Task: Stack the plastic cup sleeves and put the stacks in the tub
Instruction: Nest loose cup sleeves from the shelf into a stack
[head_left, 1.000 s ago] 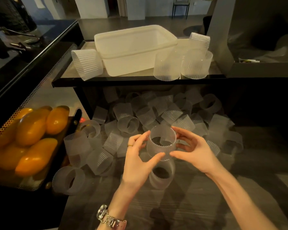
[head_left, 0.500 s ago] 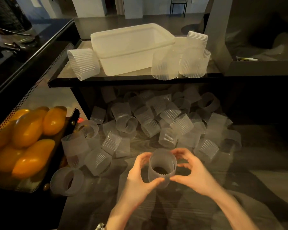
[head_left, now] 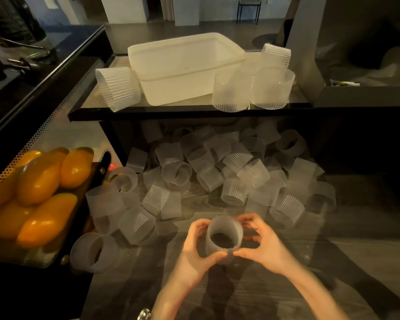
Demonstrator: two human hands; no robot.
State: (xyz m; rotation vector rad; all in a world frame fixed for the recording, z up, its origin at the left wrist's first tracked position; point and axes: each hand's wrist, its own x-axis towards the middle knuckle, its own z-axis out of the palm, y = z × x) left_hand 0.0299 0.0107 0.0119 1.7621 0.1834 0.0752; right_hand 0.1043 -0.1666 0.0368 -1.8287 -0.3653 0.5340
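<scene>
We find the left hand [head_left: 198,247] and right hand [head_left: 260,244] both curled round one upright sleeve stack [head_left: 224,239] low over the floor, presumably to square its nested edges, well short of the tub [head_left: 185,65] on the shelf [head_left: 148,113].

Orange fruit [head_left: 39,181] in mesh tray [head_left: 32,139]

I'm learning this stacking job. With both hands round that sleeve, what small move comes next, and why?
Probably free the right hand and reach for a loose sleeve just beyond, while the left hand keeps the held sleeve: the pile remains and the tub looks empty.
</scene>
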